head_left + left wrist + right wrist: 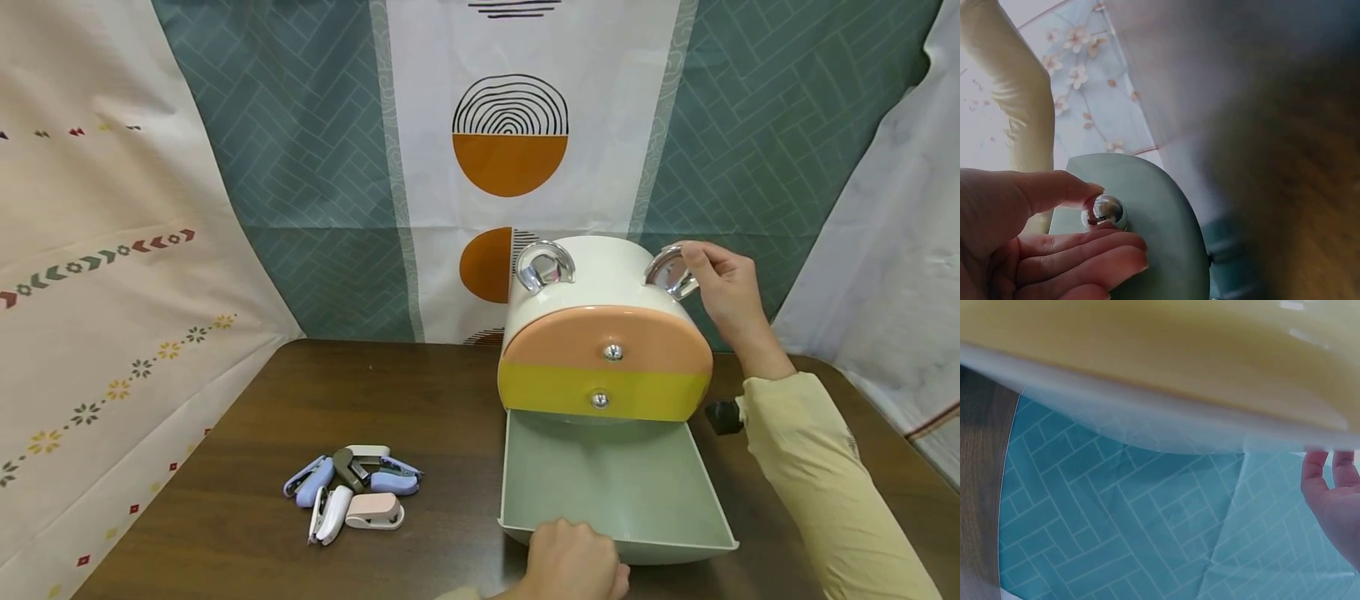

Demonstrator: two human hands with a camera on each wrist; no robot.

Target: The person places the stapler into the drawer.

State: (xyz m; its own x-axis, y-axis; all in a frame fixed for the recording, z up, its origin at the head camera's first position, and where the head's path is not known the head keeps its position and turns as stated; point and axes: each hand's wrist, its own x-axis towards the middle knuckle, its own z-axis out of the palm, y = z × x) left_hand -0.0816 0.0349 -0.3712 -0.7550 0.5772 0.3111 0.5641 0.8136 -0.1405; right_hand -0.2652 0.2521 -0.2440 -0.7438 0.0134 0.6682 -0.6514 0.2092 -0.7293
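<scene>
A rounded white drawer box (596, 271) stands on the table, with an orange drawer front (555, 333) and a yellow one (543, 390) flush with it. Below them, the pale green drawer (600, 479) is pulled far out, and nothing lies inside it. My left hand (572, 560) is at the drawer's front, where thumb and fingers pinch its silver knob (1110, 211) in the left wrist view. On top of the box, my right hand (723, 292) grips the right silver ear-shaped ring (671, 271). A matching left ring (545, 265) is untouched.
Several mini staplers lie clustered on the brown table (247, 517), left of the drawer; among them are a pink stapler (375, 507), a white stapler (331, 515) and a blue stapler (393, 482). Patterned cloth (322, 167) hangs behind and on both sides.
</scene>
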